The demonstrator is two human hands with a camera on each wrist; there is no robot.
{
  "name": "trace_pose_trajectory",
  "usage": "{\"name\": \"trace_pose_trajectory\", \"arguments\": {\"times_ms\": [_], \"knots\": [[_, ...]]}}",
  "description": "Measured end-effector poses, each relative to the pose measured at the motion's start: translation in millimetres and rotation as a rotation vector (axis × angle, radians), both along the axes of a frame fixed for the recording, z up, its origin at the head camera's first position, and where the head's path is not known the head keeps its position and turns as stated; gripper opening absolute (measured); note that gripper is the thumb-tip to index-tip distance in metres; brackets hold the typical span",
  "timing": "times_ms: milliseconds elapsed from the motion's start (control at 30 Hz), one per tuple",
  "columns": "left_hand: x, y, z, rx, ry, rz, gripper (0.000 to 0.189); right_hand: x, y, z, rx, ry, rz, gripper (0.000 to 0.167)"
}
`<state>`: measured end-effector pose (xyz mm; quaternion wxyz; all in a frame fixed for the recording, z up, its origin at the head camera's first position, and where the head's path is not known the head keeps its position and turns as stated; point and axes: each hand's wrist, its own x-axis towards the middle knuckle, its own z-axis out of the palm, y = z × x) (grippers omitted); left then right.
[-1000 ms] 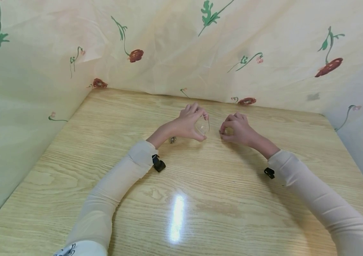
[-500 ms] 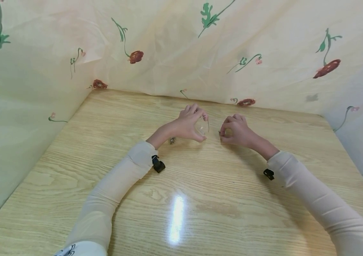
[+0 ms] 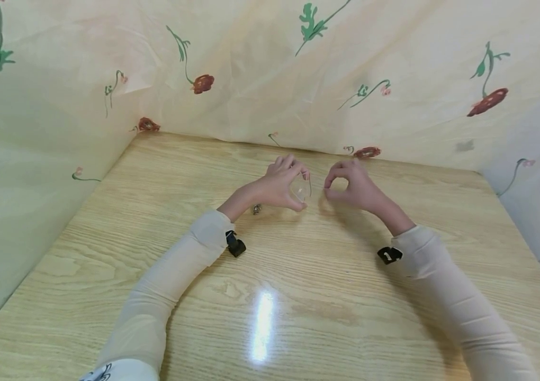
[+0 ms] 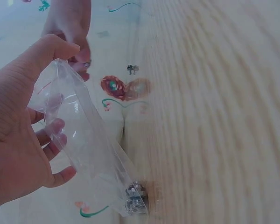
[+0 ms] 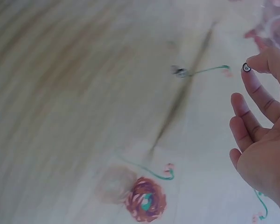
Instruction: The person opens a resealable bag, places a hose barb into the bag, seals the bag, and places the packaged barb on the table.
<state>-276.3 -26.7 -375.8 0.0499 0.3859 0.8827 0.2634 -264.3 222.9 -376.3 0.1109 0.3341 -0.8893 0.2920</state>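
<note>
My left hand (image 3: pixel 281 182) holds a clear plastic bag (image 4: pixel 88 126) spread between thumb and fingers. The bag hangs with its lower corner overlapping a few shiny metal hardware pieces (image 4: pixel 136 198) in the left wrist view. Those pieces show in the head view as a small cluster (image 3: pixel 257 209) beside the left wrist. My right hand (image 3: pixel 353 185) pinches a small round metal piece (image 5: pixel 246 67), dark-rimmed with a pale centre, between thumb and index finger. Its other fingers are loosely bent. The right fingertips are just to the right of the bag.
A wood-grain table (image 3: pixel 298 286) carries everything, with a bright light reflection near its front. Another small metal piece (image 4: pixel 132 69) lies on the table beyond the bag. Flower-printed cloth (image 3: pixel 251 63) walls in the back and both sides. Black camera mounts (image 3: pixel 390 255) sit at the wrists.
My right hand has moved from low at the table up and slightly left, bringing the small round piece along; its forearm has swung left. The left hand and the bag hold their place.
</note>
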Motion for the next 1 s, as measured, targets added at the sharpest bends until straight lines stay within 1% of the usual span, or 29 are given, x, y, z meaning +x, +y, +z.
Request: {"name": "trace_pose_trajectory", "arguments": {"times_ms": [100, 233, 333, 467, 600, 800, 1000], "knots": [[-0.1, 0.6, 1.0, 0.002, 0.000, -0.002, 0.059, 0.6, -3.4, 5.9, -0.034, 0.011, 0.019, 0.006], [-0.1, 1.3, 1.4, 0.000, 0.000, 0.000, 0.059, 3.2, -8.3, 12.6, -0.053, -0.021, 0.011, 0.004], [0.2, 1.3, 1.1, -0.001, -0.001, 0.000, 0.059, 4.8, -11.1, 16.1, -0.063, -0.036, 0.006, 0.006], [0.1, 0.5, 0.7, 0.002, -0.005, 0.001, 0.057, 6.5, -14.7, 20.4, -0.074, -0.026, 0.021, 0.007], [-0.4, -0.3, 0.4, -0.004, 0.006, -0.005, 0.056, 10.0, -19.4, 24.3, -0.093, -0.021, 0.033, 0.007], [0.0, -0.3, -0.2, -0.004, 0.017, -0.010, 0.057, 15.6, -27.1, 25.4, -0.124, -0.051, 0.025, 0.008], [0.2, 0.4, -1.2, -0.002, 0.023, -0.016, 0.056, 16.0, -28.6, 23.9, -0.130, -0.056, 0.019, 0.010]]}}
